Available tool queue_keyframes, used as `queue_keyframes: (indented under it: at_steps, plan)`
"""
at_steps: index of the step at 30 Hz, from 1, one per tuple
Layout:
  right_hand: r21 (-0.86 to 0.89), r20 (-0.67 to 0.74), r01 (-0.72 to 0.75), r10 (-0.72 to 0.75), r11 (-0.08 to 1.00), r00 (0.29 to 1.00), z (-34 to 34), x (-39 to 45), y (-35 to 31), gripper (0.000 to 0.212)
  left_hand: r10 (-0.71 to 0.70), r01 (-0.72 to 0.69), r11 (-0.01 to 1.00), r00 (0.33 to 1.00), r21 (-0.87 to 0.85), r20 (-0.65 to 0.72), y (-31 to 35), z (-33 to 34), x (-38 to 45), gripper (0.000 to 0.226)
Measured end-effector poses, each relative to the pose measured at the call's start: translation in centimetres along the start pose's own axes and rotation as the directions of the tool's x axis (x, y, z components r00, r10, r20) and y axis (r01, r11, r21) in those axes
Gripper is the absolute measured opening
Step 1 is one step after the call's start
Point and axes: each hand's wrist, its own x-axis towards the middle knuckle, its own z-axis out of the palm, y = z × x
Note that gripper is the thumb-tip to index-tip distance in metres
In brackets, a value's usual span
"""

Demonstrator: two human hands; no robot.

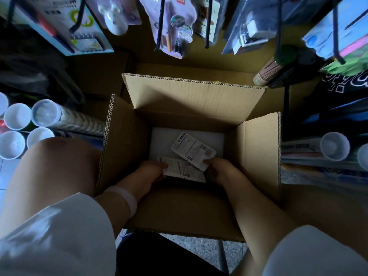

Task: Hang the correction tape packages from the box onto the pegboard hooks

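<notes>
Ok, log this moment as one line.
left hand: holds white printed package | right hand: holds second package | inside brown cardboard box

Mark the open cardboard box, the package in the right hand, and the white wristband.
Open brown cardboard box (196, 96): head view, far flap.
White printed package, right hand's (193, 150): head view, card back.
White wristband (127, 198): head view, band on left wrist.

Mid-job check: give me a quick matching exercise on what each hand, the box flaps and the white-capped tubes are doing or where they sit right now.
Column A
1. left hand
2. right hand
3. cardboard box
4. white-capped tubes

Column B
a. holds the upper, tilted package
b. stand outside the box, on the person's left
c. holds the lower package
d. flaps open, both hands inside

Pairs: 1-c, 2-a, 3-d, 4-b
</notes>
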Motion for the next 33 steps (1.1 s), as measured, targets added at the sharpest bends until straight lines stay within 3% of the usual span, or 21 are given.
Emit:
queue_keyframes:
  at_steps: [4,7,10,11,13,15,18,21,25,27,28,30,31,32,33]
  plan:
    - [-0.001,0.03,0.076,-0.076,0.997,0.997,0.6,-2.6,-1.9,0.014,0.04,-0.035,0.991,0.999,0.13,-0.031,0.0,0.0,-0.8,0.012]
    - [-0.104,0.021,0.203,-0.202,0.974,0.979,0.1,-5.5,-3.6,0.023,0.256,-0.216,0.921,0.963,0.323,-0.086,0.6,-0.7,-2.5,0.027]
    - [-0.099,0.052,0.289,-0.285,0.952,0.957,-1.8,-9.3,-4.7,0.011,0.62,-0.428,0.601,0.782,0.675,-0.056,1.0,-1.9,-5.2,0.029]
    - [-0.104,0.033,0.312,-0.31,0.944,0.95,-2.4,-10.7,-4.8,0.004,0.723,-0.499,0.501,0.691,0.707,-0.024,0.8,-2.3,-5.9,0.029]
    - [-0.16,0.005,0.384,-0.388,0.909,0.922,-3.2,-13.1,-4.9,0.017,0.853,-0.606,0.358,0.521,0.711,0.015,0.0,-2.8,-7.4,0.035]
    - [-0.232,0.012,0.433,-0.443,0.871,0.897,-3.6,-15.6,-4.7,0.024,0.899,-0.623,0.268,0.437,0.735,0.043,-1.1,-2.9,-8.7,0.056]
    - [-0.23,0.064,0.483,-0.483,0.845,0.873,-3.5,-18.7,-4.4,0.024,0.923,-0.612,0.152,0.368,0.776,0.109,-2.1,-2.7,-10.6,0.078]
    - [-0.193,0.105,0.516,-0.505,0.835,0.857,-3.0,-21.5,-4.1,0.028,0.954,-0.644,-0.01,0.224,0.765,0.201,-2.3,-2.5,-12.6,0.074]
    - [-0.186,0.209,0.553,-0.517,0.812,0.83,-2.4,-25.3,-2.8,0.031,0.977,-0.747,-0.024,0.123,0.664,0.174,-2.5,-2.8,-14.5,0.056]
    - [-0.161,0.271,0.561,-0.51,0.812,0.816,-2.2,-27.2,-2.2,0.03,0.987,-0.794,-0.063,0.041,0.605,0.157,-2.6,-3.2,-15.6,0.047]
    - [-0.127,0.304,0.577,-0.522,0.807,0.797,-2.1,-28.1,-2.1,0.029,0.989,-0.817,-0.067,0.021,0.572,0.145,-2.6,-3.4,-16.4,0.045]
    - [0.0,0.359,0.637,-0.594,0.771,0.72,-2.4,-29.9,-2.0,0.021,0.997,-0.852,0.008,0.048,0.523,0.064,-2.7,-4.2,-18.0,0.042]
    - [0.051,0.359,0.679,-0.648,0.732,0.672,-2.7,-30.7,-2.1,0.017,0.994,-0.868,0.088,0.106,0.488,0.009,-2.7,-4.7,-18.8,0.038]
    - [0.069,0.33,0.729,-0.705,0.681,0.628,-3.1,-31.3,-2.2,0.015,0.977,-0.907,0.204,0.209,0.368,-0.026,-2.6,-5.2,-19.7,0.034]
    - [0.041,0.28,0.778,-0.755,0.627,0.594,-3.5,-31.8,-2.1,0.016,0.946,-0.934,0.323,0.324,0.15,-0.021,-2.5,-5.7,-20.7,0.029]
